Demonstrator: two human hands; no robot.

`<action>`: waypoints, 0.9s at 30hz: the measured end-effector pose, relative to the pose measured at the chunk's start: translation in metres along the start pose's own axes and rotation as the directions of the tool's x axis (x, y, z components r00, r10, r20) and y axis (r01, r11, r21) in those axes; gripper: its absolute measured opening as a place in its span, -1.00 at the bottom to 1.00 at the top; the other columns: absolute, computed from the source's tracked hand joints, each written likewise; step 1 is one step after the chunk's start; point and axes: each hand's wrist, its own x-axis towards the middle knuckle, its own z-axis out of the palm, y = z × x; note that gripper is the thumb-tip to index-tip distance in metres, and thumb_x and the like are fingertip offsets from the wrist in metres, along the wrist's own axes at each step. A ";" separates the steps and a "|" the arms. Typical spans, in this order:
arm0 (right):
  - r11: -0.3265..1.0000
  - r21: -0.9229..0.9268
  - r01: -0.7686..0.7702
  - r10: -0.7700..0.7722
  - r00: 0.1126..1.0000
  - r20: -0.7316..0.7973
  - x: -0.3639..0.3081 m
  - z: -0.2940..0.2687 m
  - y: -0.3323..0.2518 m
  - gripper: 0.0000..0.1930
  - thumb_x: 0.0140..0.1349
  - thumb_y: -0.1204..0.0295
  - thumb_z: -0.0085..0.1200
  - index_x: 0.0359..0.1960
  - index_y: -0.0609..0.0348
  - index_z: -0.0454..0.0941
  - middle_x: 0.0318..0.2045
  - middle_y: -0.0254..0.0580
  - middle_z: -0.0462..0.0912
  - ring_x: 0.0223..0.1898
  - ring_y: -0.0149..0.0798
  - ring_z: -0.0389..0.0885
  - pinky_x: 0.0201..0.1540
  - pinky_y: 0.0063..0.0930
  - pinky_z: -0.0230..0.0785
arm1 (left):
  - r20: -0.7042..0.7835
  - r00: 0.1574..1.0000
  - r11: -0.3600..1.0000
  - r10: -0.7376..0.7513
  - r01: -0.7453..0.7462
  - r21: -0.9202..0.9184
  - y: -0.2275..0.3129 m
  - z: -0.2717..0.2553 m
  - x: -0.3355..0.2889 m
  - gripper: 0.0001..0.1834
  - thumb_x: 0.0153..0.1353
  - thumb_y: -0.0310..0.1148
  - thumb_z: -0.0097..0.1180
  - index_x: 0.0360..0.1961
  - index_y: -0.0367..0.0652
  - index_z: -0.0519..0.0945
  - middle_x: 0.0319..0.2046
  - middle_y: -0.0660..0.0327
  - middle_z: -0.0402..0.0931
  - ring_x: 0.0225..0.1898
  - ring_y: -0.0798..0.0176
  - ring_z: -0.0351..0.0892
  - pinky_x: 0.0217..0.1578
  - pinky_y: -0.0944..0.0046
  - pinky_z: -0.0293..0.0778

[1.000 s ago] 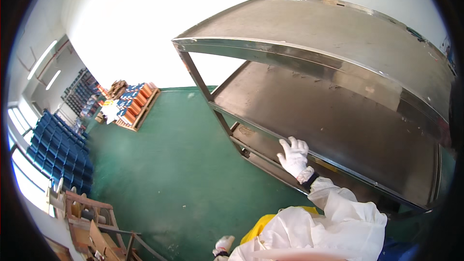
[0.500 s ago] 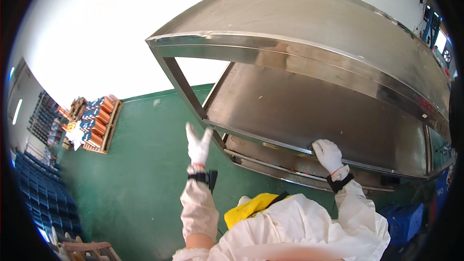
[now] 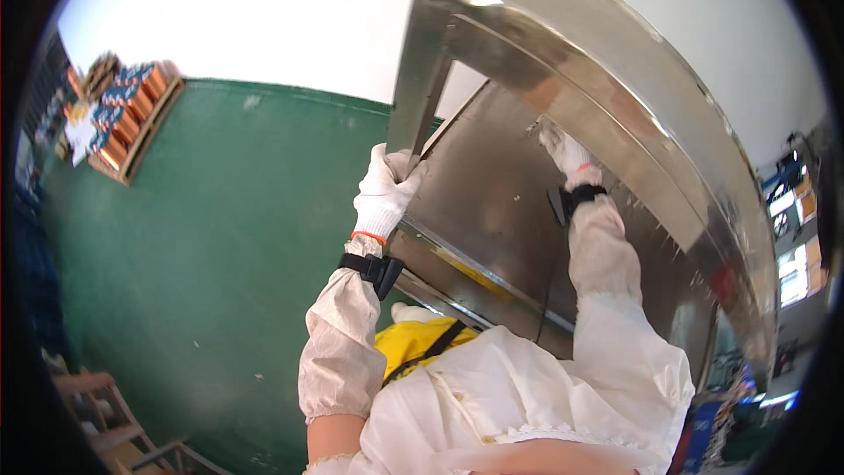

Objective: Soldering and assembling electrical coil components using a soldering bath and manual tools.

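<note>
A stainless steel rack with a flat top (image 3: 607, 13) and lower shelves stands in front of me and to the right. My left hand (image 3: 384, 189), in a white knitted glove, is closed around the rack's front left post (image 3: 415, 92), with its thumb on the near side. My right hand (image 3: 567, 151), gloved the same way, reaches under the top onto the middle shelf (image 3: 492, 185). Its fingers are blurred, and whether they press on the metal cannot be made out. Black straps with small dark devices sit on both wrists.
A wooden pallet (image 3: 132, 171) with orange and blue stacked packs lies on the green floor (image 3: 220, 237) at the far left. White wall (image 3: 290, 18) runs behind. Wooden frames (image 3: 92, 400) stand at the lower left. A yellow item (image 3: 413, 343) hangs at my waist.
My left hand has moved up and closed on the rack's post. The right hand has left the shelf's front edge and reached in over the shelf. The view has turned, swinging the rack rightward.
</note>
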 end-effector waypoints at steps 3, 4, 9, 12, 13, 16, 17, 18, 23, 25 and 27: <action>0.920 0.358 -0.160 0.174 0.985 -0.006 0.110 0.025 -0.010 -0.77 0.25 0.39 0.01 -0.09 0.16 0.50 -0.23 -0.32 0.60 -0.24 -0.35 0.57 -0.23 -0.39 0.45 | -0.085 0.993 0.996 -0.084 0.085 0.008 -0.002 -0.018 -0.015 -0.25 0.00 0.00 0.31 0.12 -0.16 0.29 -0.23 -0.02 0.59 -0.19 -0.04 0.61 -0.13 0.15 0.49; 0.872 0.445 -0.202 0.209 0.977 0.035 0.129 0.055 0.005 -0.78 0.25 0.40 0.01 -0.10 0.16 0.50 -0.23 -0.32 0.60 -0.25 -0.35 0.57 -0.23 -0.39 0.45 | -0.090 0.993 0.997 -0.072 0.073 0.013 0.004 -0.016 -0.018 -0.25 -0.01 0.00 0.31 0.11 -0.16 0.30 -0.23 -0.04 0.58 -0.18 -0.05 0.60 -0.13 0.14 0.49; 0.413 0.817 -0.402 0.304 0.907 0.292 0.156 0.060 0.011 -0.81 0.23 0.43 0.00 -0.14 0.16 0.50 -0.26 -0.32 0.61 -0.28 -0.36 0.58 -0.26 -0.39 0.44 | -0.147 0.989 0.999 0.002 -0.008 -0.042 -0.005 0.001 -0.024 -0.31 -0.03 -0.04 0.35 0.03 -0.19 0.37 -0.26 -0.03 0.57 -0.20 -0.04 0.61 -0.16 0.16 0.53; 0.052 0.853 -0.519 0.235 0.837 0.494 0.149 0.063 0.022 -0.82 0.21 0.45 0.00 -0.16 0.16 0.51 -0.28 -0.32 0.61 -0.30 -0.36 0.58 -0.28 -0.39 0.44 | -0.191 0.979 0.998 0.066 -0.065 0.012 -0.006 0.011 -0.027 -0.29 -0.04 -0.18 0.40 0.01 -0.30 0.28 -0.33 0.17 0.61 -0.35 0.21 0.61 -0.17 0.30 0.50; -0.070 0.829 -0.555 0.193 0.808 0.557 0.151 0.063 0.025 -0.83 0.21 0.45 0.00 -0.17 0.16 0.51 -0.29 -0.32 0.62 -0.31 -0.36 0.58 -0.28 -0.39 0.43 | -0.193 0.980 0.999 0.054 -0.053 0.012 -0.006 0.012 -0.028 -0.29 -0.04 -0.18 0.40 0.01 -0.30 0.28 -0.33 0.17 0.61 -0.35 0.21 0.61 -0.17 0.30 0.50; -0.403 0.658 -0.636 0.025 0.711 0.702 0.147 0.053 0.036 -0.84 0.20 0.47 0.00 -0.20 0.16 0.51 -0.30 -0.33 0.62 -0.33 -0.36 0.58 -0.30 -0.39 0.43 | -0.226 0.968 0.994 0.106 -0.106 0.014 -0.010 0.014 -0.029 -0.31 -0.05 -0.20 0.40 -0.01 -0.28 0.29 -0.36 0.20 0.61 -0.37 0.23 0.60 -0.18 0.31 0.50; -0.490 0.569 -0.660 -0.043 0.670 0.741 0.145 0.051 0.039 -0.85 0.19 0.48 0.00 -0.20 0.16 0.51 -0.31 -0.33 0.62 -0.33 -0.36 0.58 -0.30 -0.39 0.43 | -0.217 0.969 0.993 0.118 -0.117 0.014 -0.011 0.018 -0.027 -0.32 -0.05 -0.22 0.41 -0.01 -0.28 0.29 -0.39 0.22 0.60 -0.38 0.24 0.60 -0.19 0.31 0.50; -0.498 0.572 -0.652 -0.051 0.680 0.731 0.153 0.041 0.044 -0.85 0.19 0.48 0.00 -0.20 0.16 0.51 -0.31 -0.33 0.62 -0.33 -0.36 0.58 -0.30 -0.39 0.43 | -0.221 0.968 0.993 0.116 -0.112 0.027 -0.012 0.015 -0.029 -0.32 -0.05 -0.23 0.41 -0.01 -0.27 0.28 -0.41 0.24 0.60 -0.39 0.25 0.59 -0.19 0.32 0.50; -0.931 -0.029 -0.363 -0.310 0.748 0.587 0.117 0.111 0.021 -0.88 0.08 0.53 0.09 -0.33 0.23 0.49 -0.47 -0.31 0.62 -0.44 -0.41 0.56 -0.36 -0.49 0.41 | -0.247 0.949 0.979 0.198 -0.204 0.003 -0.009 0.021 -0.022 -0.31 -0.08 -0.26 0.42 -0.02 -0.27 0.28 -0.45 0.26 0.58 -0.44 0.26 0.58 -0.21 0.33 0.50; -0.891 0.196 -0.410 -0.185 0.720 0.669 0.103 0.107 0.007 -0.88 0.07 0.56 0.08 -0.32 0.24 0.49 -0.47 -0.29 0.61 -0.45 -0.42 0.55 -0.36 -0.52 0.41 | -0.273 0.935 0.973 0.226 -0.231 0.012 -0.013 0.023 -0.022 -0.31 -0.08 -0.27 0.43 -0.02 -0.27 0.28 -0.46 0.27 0.58 -0.45 0.26 0.58 -0.21 0.34 0.50; -0.818 0.383 -0.430 -0.060 0.725 0.686 0.135 0.065 0.011 -0.87 0.07 0.60 0.07 -0.31 0.24 0.49 -0.48 -0.26 0.60 -0.45 -0.43 0.54 -0.36 -0.55 0.41 | -0.291 0.926 0.970 0.241 -0.242 0.031 -0.026 0.018 -0.027 -0.32 -0.08 -0.28 0.42 -0.03 -0.28 0.28 -0.47 0.27 0.58 -0.46 0.26 0.58 -0.22 0.34 0.50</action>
